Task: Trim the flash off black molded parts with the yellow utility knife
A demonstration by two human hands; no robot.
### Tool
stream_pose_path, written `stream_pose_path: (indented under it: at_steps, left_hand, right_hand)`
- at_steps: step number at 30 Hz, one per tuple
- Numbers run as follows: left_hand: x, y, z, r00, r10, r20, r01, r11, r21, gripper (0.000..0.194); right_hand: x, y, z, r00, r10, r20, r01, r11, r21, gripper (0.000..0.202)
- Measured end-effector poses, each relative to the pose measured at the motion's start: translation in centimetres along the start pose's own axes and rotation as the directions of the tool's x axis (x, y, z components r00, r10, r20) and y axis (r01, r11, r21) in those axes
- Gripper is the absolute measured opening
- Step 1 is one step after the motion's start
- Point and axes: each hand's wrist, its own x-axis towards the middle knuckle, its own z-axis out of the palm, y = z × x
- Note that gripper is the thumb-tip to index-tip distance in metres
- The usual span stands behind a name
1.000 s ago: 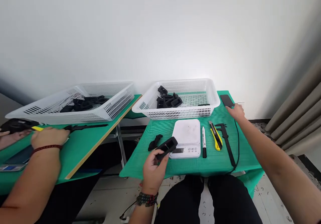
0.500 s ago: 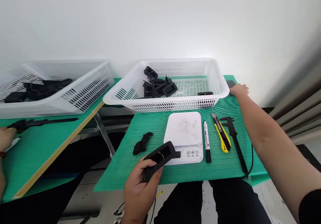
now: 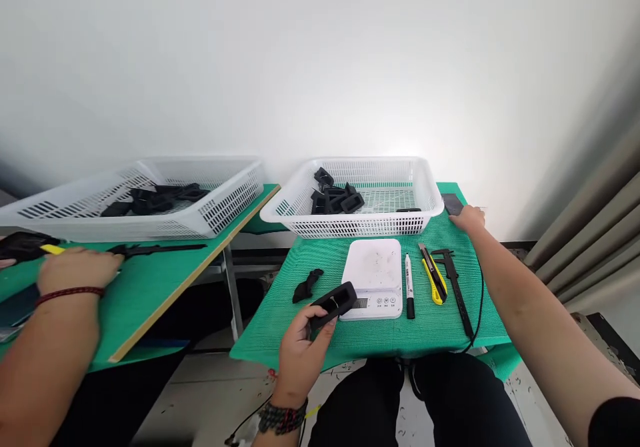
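Observation:
My left hand [image 3: 306, 348] is closed round a black rectangular frame-shaped part [image 3: 334, 303] with a hollow middle, tilted just in front of the white digital scale [image 3: 375, 263]. Left of the scale lies a small, irregular black piece [image 3: 307, 285] on the green mesh cloth. My right hand [image 3: 469, 220] reaches to the far right corner and grips the edge of a flat dark grey rectangle [image 3: 453, 204]; the fingers' undersides are hidden. A marker [image 3: 409, 287], a yellow utility knife [image 3: 434, 275] and a black caliper [image 3: 456, 290] lie right of the scale.
Behind the scale stands a white plastic basket [image 3: 350, 227] with several black frame parts [image 3: 345, 199]. On the left table is another basket [image 3: 200, 227] with black parts. A co-worker's hand [image 3: 77, 270] holds something yellow there. A gap separates the tables. A black cable [image 3: 481, 307] hangs near the caliper.
My view has shifted, bringing more of the left table and the co-worker's arm into sight. My left hand still holds the black frame part; my right hand stays at the dark rectangle.

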Motion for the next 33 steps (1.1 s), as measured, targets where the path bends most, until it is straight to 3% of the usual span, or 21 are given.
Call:
stream_pose_path:
  at_steps: [4,9,12,18,25,30,33]
  left_hand:
    - [-0.1,-0.1,0.1,0.999,-0.011,-0.046,0.010,1.000,-0.026,0.045]
    - [-0.2,-0.3,0.3,0.999,-0.019,-0.039,0.019,1.000,-0.010,0.044]
    - [0.0,-0.1,0.3,0.996,-0.042,-0.079,0.041,0.999,-0.020,0.046]
    - [0.2,0.4,0.2,0.988,-0.116,-0.104,0.107,0.990,-0.089,0.050]
    - [0.4,1.2,0.1,0.985,-0.142,-0.100,0.134,0.987,-0.087,0.050]
    - [3.5,3.7,0.4,0.994,-0.006,0.109,0.003,1.000,0.023,0.043]
    - [7.2,6.0,1.7,0.944,0.128,0.304,-0.163,0.983,0.091,0.034]
  right_hand:
    - [-1.3,2.3,0.2,0.991,-0.118,-0.063,0.123,0.988,0.088,0.071]
    - [-1.9,4.5,0.6,0.981,-0.162,-0.111,0.180,0.967,0.179,0.050]
    - [-1.3,4.1,1.1,0.984,-0.165,-0.068,0.175,0.964,0.202,0.046]
    - [0.0,3.0,1.7,0.996,-0.072,-0.044,0.081,0.958,0.274,0.069]
    - [-0.8,3.9,1.6,0.983,-0.120,-0.142,0.167,0.904,0.394,0.074]
    - [-1.2,4.0,1.6,0.969,-0.085,-0.230,0.192,0.848,0.494,0.081]
    - [-1.3,3.9,1.6,0.964,-0.048,-0.261,0.185,0.828,0.530,0.073]
